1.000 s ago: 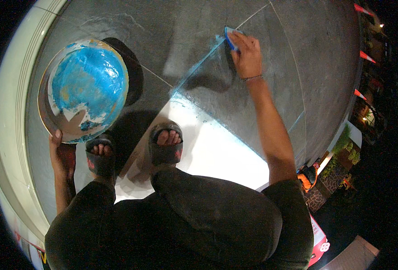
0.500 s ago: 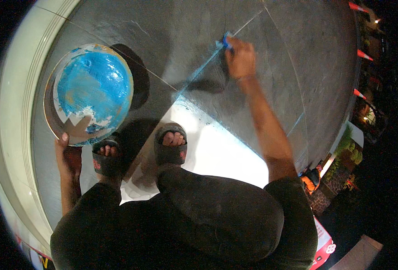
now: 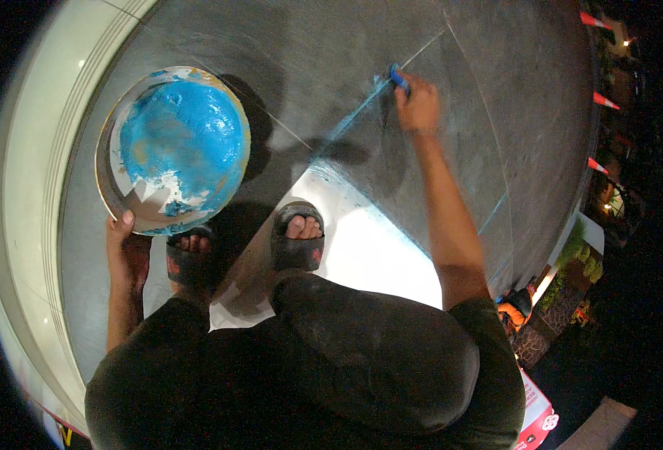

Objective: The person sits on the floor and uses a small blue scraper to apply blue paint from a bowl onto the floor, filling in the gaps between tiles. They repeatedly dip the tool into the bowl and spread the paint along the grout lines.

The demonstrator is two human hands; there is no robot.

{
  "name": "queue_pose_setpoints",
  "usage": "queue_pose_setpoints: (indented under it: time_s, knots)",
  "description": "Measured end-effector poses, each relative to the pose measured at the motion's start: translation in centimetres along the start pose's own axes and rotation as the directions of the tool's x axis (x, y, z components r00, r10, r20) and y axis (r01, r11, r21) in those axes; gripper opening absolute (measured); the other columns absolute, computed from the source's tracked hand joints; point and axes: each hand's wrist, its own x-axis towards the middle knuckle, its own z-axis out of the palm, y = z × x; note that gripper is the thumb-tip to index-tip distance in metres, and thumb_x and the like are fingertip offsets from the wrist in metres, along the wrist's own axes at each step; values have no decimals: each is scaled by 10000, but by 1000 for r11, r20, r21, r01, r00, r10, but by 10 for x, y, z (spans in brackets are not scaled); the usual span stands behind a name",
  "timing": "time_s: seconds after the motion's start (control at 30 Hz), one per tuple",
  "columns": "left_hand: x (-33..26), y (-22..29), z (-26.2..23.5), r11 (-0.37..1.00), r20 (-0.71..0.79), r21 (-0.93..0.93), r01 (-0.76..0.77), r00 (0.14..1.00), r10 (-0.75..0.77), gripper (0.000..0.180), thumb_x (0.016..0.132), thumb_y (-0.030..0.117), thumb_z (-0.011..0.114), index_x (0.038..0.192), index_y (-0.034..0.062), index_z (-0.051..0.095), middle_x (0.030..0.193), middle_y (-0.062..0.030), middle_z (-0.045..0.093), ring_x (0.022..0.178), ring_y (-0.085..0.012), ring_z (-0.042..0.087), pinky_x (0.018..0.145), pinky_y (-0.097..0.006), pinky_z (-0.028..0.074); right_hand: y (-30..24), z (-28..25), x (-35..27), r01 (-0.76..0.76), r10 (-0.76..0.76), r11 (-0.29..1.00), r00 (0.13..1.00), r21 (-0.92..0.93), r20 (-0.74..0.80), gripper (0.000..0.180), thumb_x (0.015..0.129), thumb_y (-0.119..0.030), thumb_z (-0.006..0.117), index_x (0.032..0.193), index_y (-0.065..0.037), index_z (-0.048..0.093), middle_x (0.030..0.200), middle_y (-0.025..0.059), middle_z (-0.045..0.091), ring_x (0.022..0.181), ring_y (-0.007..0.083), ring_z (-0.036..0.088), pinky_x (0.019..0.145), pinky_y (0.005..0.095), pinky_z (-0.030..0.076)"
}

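Note:
My left hand (image 3: pixel 127 234) grips the lower left rim of a round white pan (image 3: pixel 107 146), thumb over the edge. Thick blue paste (image 3: pixel 189 135) coats the pan, with white and tan smears. Ahead and to the right, my right hand (image 3: pixel 419 105) is closed on a small blue hand tool (image 3: pixel 399 77); its exact kind is hard to make out. The tool touches a joint in the dark grey tiled floor (image 3: pixel 331 67). A blue streak (image 3: pixel 357 116) runs along that joint from the tool back toward my feet; beyond the tool the joint is pale.
My sandalled feet (image 3: pixel 301 226) stand between pan and streak. A brightly lit white floor area (image 3: pixel 380 255) has blue along its edge. A pale curved ledge (image 3: pixel 35 150) borders the left. Orange-white cones (image 3: pixel 606 100) and a person in orange (image 3: pixel 515 307) are at the right.
My right hand has moved the blue tool slightly farther along the joint, up and to the right. The pan and my left hand sit a little farther right and higher in view.

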Motion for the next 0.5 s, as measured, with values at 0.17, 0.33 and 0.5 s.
queue_pose_setpoints:
  time_s: [0.17,0.33,0.5]
  knots:
    - [0,-12,-11,999,-88,-3,37,995,-37,798,807,410,697,1397,1,348,1361,-153,476,1259,-299,461,1069,-455,347,-55,-20,-57,-71,16,977,966,202,260,309,794,-150,672,1099,-102,691,1056,136,684,937,356,621,863,458,473]
    - [-6,5,2,1000,10,26,8,1000,-9,715,807,336,707,1350,-9,395,1282,-157,531,1184,-274,529,1015,-430,413,-102,-56,-79,-218,108,815,967,537,229,333,800,-56,663,1130,-85,691,1048,110,704,945,204,647,813,322,496]
    - [-10,26,24,994,78,-18,-104,991,105,522,790,243,767,1199,-12,567,1092,-115,648,986,-210,623,895,-376,501,-198,-101,-42,-158,74,685,986,711,148,354,794,-60,695,1148,-52,680,1031,117,710,908,132,647,741,287,507]
